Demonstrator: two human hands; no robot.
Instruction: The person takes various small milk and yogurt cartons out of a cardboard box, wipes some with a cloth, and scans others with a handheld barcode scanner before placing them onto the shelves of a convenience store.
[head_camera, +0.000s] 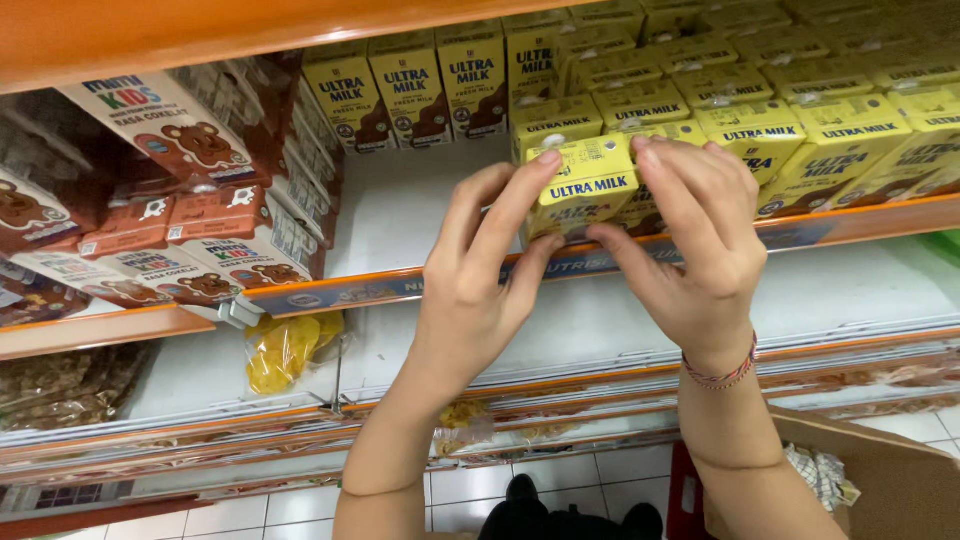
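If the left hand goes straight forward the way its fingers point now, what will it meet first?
The left hand already touches the yellow milk carton that both hands hold. Beyond that carton, it would probably meet the stacked yellow cartons behind, though the depth is unclear.

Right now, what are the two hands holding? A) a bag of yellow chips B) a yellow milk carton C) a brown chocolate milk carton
B: both the left hand and the right hand pinch one yellow milk carton at the shelf's front edge.
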